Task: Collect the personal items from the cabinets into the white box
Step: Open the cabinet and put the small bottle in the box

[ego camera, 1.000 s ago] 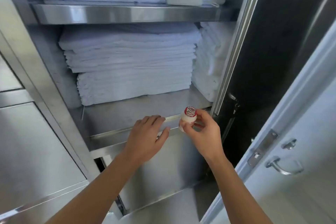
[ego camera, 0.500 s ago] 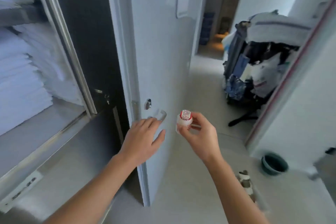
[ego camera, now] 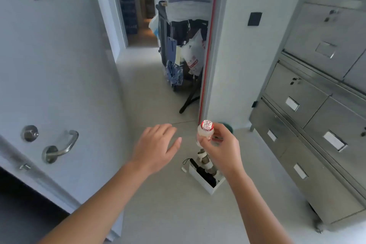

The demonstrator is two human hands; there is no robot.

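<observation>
Our right hand [ego camera: 219,145] was closed around a small white bottle [ego camera: 205,132] with a red foil cap, held upright in the air above the white box [ego camera: 206,183]. Our left hand [ego camera: 155,147] hovered empty to the left of the bottle, fingers spread loosely and palm down, touching nothing.

The white box sat on the pale floor [ego camera: 158,214] directly below the bottle, and in it we could see a dark folded item with a wrist strap and something pale and patterned that we could not make out.

To the right of the box stood a bank of steel cabinets [ego camera: 309,121] with small label plates on their doors. To the left of the box was a white door [ego camera: 59,75] with a curved metal handle [ego camera: 59,147]. Beyond the box, past a wall edge with a red strip, a loaded cart [ego camera: 184,45] draped with white cloth and hung with bags stood in the corridor.
</observation>
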